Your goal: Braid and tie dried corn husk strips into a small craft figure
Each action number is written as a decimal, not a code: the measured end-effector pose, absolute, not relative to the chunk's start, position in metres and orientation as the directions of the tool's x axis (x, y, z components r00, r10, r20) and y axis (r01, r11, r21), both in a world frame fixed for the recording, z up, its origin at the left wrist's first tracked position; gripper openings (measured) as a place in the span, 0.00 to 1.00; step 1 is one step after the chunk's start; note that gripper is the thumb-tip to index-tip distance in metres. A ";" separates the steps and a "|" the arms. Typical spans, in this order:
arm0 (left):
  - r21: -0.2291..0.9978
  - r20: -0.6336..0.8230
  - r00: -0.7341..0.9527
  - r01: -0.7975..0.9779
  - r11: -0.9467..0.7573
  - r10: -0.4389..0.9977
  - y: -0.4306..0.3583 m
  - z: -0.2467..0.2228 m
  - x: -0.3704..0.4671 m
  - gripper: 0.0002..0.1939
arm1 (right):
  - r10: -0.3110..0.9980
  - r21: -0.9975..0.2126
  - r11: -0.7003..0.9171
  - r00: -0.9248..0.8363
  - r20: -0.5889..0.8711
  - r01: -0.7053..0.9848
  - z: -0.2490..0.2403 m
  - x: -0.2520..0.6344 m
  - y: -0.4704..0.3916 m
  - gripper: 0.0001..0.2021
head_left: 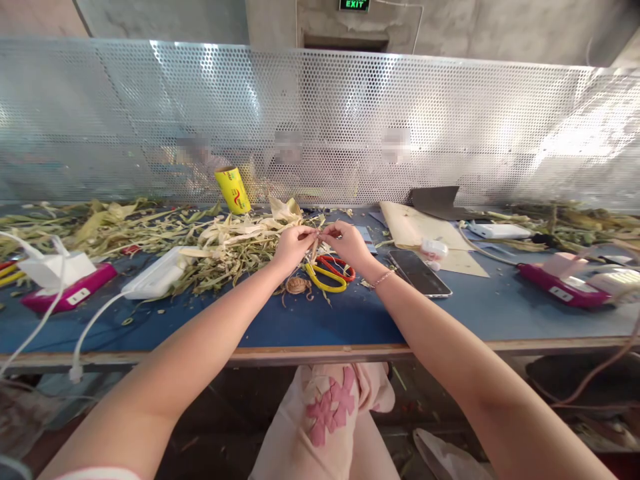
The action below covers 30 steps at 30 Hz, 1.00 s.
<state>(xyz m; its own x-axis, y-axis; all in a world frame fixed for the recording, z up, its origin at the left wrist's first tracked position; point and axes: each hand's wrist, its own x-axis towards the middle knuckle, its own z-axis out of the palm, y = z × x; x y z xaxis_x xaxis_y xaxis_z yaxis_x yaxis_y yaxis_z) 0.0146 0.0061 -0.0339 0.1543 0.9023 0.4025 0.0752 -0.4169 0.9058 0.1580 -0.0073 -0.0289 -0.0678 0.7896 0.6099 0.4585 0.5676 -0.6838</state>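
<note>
Left hand (293, 248): fingertips closed on a thin dried strip (315, 249)
Right hand (347, 241): pinching it too
Strip: between the fingertips, near the yellow loop (330, 289)
Dryness: might make it snap if tugged

Looks like workshop from what I see: long blue bench (320, 323), heaped dried plant strips (220, 257), scissors (326, 279), perforated metal divider (330, 127), concrete wall (460, 33).

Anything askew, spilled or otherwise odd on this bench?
Loose dried leaves litter the blue bench; the yellow tube behind them looks tilted, and a white cable plug dangles off the front edge at left, unconnected.
</note>
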 end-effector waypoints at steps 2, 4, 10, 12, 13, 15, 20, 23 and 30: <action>0.902 0.410 0.156 0.077 -0.425 0.899 0.005 -0.033 0.015 0.11 | 0.802 -0.696 0.554 -0.068 0.593 0.456 -0.029 0.158 -0.007 0.05; 0.899 0.414 0.154 0.086 -0.430 0.897 0.003 -0.032 0.016 0.11 | 0.799 -0.687 0.557 -0.076 0.596 0.468 -0.029 0.158 -0.008 0.05; 0.891 0.423 0.151 0.112 -0.441 0.893 -0.002 -0.029 0.016 0.11 | 0.734 -0.569 0.617 -0.136 0.665 0.543 -0.026 0.158 -0.012 0.05; 0.892 0.423 0.149 0.103 -0.440 0.894 -0.003 -0.028 0.016 0.11 | 0.711 -0.522 0.635 -0.168 0.683 0.569 -0.028 0.158 -0.011 0.04; 0.893 0.423 0.148 0.098 -0.438 0.894 -0.003 -0.028 0.016 0.11 | 0.698 -0.498 0.648 -0.188 0.691 0.577 -0.029 0.158 -0.010 0.04; 0.899 0.414 0.148 0.086 -0.429 0.898 -0.003 -0.027 0.016 0.10 | 0.670 -0.452 0.673 -0.222 0.709 0.586 -0.031 0.159 -0.008 0.04; 0.945 0.322 0.184 -0.003 -0.327 0.929 -0.005 -0.025 0.017 0.07 | 0.675 -0.437 0.672 -0.253 0.693 0.598 -0.031 0.161 -0.006 0.05; 0.960 0.275 0.211 0.000 -0.281 0.938 -0.008 -0.022 0.017 0.08 | 0.724 -0.483 0.641 -0.260 0.639 0.597 -0.026 0.163 -0.008 0.06; 0.955 0.283 0.230 0.023 -0.296 0.931 -0.007 -0.022 0.016 0.10 | 0.808 -0.646 0.579 -0.248 0.534 0.497 -0.021 0.167 -0.011 0.08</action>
